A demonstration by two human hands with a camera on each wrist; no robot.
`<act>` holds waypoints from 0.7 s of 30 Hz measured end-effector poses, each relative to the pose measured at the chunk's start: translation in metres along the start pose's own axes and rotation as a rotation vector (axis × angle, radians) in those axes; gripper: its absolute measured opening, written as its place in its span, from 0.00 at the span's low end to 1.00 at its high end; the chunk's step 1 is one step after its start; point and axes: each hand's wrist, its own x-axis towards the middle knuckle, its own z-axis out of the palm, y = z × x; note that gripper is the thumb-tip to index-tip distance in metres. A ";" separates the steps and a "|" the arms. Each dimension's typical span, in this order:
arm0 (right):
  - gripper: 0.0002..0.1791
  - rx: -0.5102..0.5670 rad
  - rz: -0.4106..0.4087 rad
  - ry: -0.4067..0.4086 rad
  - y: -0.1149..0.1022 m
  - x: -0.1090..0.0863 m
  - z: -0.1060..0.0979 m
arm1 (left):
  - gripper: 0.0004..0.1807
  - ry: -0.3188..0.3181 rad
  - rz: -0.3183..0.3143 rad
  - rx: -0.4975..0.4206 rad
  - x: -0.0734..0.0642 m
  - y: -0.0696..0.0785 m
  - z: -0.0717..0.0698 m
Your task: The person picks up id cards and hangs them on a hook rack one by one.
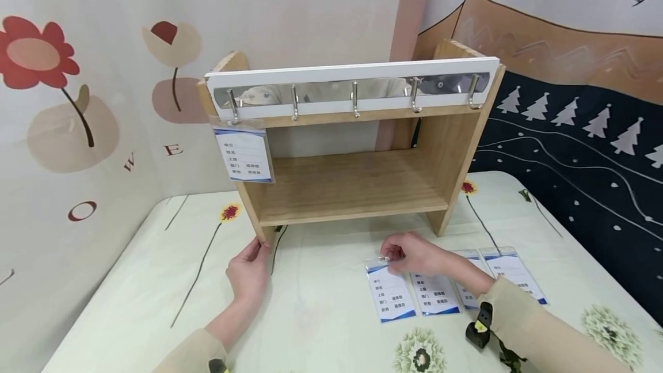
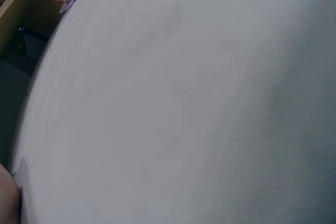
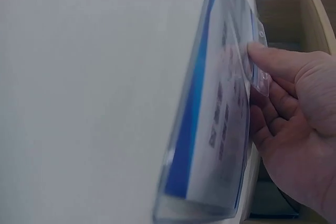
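My left hand [image 1: 248, 272] holds the foot of the wooden shelf [image 1: 352, 183] at its lower left corner, thumb and fingers about the side panel. Only a sliver of that hand shows in the left wrist view. With thumb and fingers my right hand [image 1: 414, 255] pinches the top edge of a badge [image 1: 393, 298] in a clear plastic sleeve. That badge is the leftmost of a row lying before the shelf. Close up in the right wrist view, the thumb [image 3: 273, 61] presses on a sleeve's slotted top edge. A similar badge [image 1: 246, 154] hangs from the shelf's leftmost hook [image 1: 233, 107].
Across the shelf's top front runs a white rail [image 1: 352, 68] with several metal hooks. Beside the pinched badge lie three more badges [image 1: 437, 298], partly under my right forearm. A flower-patterned cloth [image 1: 311, 315] covers the table. Printed curtains [image 1: 321, 10] hang behind.
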 end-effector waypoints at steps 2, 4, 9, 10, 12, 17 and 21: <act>0.11 0.010 -0.015 0.002 -0.001 0.001 0.002 | 0.21 0.008 -0.004 0.002 0.000 -0.001 -0.001; 0.11 0.016 -0.029 0.012 -0.001 0.002 0.003 | 0.22 0.002 -0.008 -0.007 0.000 -0.001 -0.001; 0.10 0.030 -0.034 0.040 -0.001 0.001 0.004 | 0.22 -0.013 -0.005 -0.012 0.000 0.000 0.001; 0.10 0.030 -0.028 0.046 -0.001 0.000 0.004 | 0.22 -0.010 -0.005 -0.011 0.000 0.000 0.002; 0.09 0.035 -0.020 0.064 -0.001 0.001 0.005 | 0.22 -0.009 -0.005 -0.010 0.000 0.000 0.001; 0.09 0.029 -0.001 0.109 -0.006 0.002 0.005 | 0.22 -0.006 0.001 -0.017 0.001 0.000 0.001; 0.09 0.037 -0.020 0.132 -0.012 0.003 0.004 | 0.22 -0.001 0.000 -0.018 0.000 -0.001 0.001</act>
